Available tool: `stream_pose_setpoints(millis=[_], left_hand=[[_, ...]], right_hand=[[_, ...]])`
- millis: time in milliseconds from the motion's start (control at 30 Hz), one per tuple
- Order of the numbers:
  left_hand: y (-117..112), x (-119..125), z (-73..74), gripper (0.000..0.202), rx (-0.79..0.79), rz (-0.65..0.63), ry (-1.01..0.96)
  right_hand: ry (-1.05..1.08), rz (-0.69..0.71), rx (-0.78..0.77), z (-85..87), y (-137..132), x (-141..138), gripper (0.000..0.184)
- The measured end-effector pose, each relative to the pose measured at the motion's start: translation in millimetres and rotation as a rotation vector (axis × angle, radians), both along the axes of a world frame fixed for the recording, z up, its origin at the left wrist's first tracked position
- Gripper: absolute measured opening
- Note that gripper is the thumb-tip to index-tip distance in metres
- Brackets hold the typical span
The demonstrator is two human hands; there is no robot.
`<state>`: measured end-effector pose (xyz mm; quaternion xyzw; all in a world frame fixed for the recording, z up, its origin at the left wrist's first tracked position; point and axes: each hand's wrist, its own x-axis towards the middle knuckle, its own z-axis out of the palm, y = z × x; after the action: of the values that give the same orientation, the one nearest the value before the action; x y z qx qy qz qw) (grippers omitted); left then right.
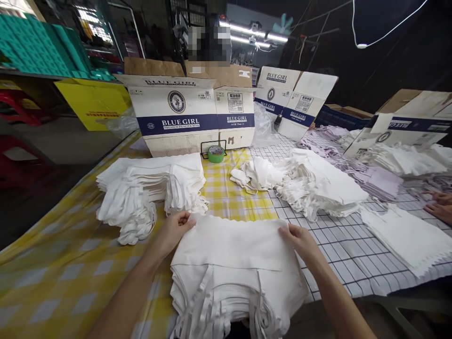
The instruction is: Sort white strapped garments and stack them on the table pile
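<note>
Directly before me lies a stack of white camisoles [233,249], their thin straps hanging toward me over the table's near edge. The far left corner of the top one is pinched in my left hand [178,225], fingers closed. My right hand [298,237] grips its far right corner between thumb and fingers. To the left, beyond my left hand, sits another stack of white camisoles [158,174] with bunched straps. A looser pile of white garments [318,181] rests to the right, past my right hand.
Behind the stacks stand white-and-blue cardboard pieces [176,108]. A roll of green tape [215,154] sits in front of them. Lilac garments [370,176] spread along the right, near a flat white garment [406,235]. Another person's hands [439,205] rest at the right edge.
</note>
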<state>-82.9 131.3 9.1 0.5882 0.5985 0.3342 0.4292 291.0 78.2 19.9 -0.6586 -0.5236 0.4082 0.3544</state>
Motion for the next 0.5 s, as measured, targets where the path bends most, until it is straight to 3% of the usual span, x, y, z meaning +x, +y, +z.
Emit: stream_pose_setpoints(millis=[133,300,367,433,500], left_hand=[[9,2,27.7,0.033,0.054,0.003,-0.167],[10,14,98.5,0.026,0.42,0.127,-0.269],[0,12,117.9,0.024,0.548,0.151,-0.266],[-15,4,119.3,0.02,0.603,0.088,-0.256],[-35,-8,100.6,0.011,0.569,-0.037,-0.211]], right_hand=[[0.223,-0.011,0.035,34.5,4,2,0.039],[0.139,-0.116,0.499,82.6,14,12,0.028],[0.095,-0.119,0.637,92.6,11,23,0.024],[0.064,-0.014,0.648,91.3,1,35,0.018],[0.045,0.167,0.562,78.3,-15,45,0.014]])
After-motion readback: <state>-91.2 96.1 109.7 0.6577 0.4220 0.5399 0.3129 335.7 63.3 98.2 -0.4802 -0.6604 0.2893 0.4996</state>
